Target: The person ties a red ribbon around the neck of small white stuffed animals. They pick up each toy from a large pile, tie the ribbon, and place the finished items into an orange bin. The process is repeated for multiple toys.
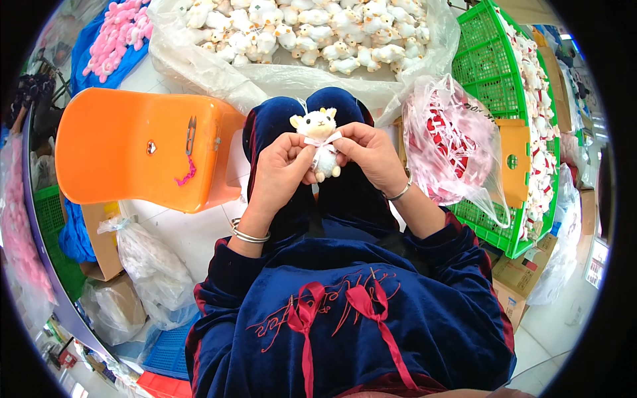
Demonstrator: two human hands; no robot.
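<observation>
A small white plush animal (319,127) with a pale ribbon bow at its neck is held upright over my knees. My left hand (280,174) pinches the ribbon and the toy's left side. Fingers of my right hand (369,154) grip the ribbon's other end and the toy's right side. Both wrists carry silver bangles. My lap is covered by dark blue velvet clothing with red ribbon bows.
An orange plastic stool (133,149) with small snips (191,134) and a pink cord stands at my left. A large clear bag of white plush toys (305,33) lies ahead. A green crate (494,79) and a bag of pink-red items (451,142) are at my right.
</observation>
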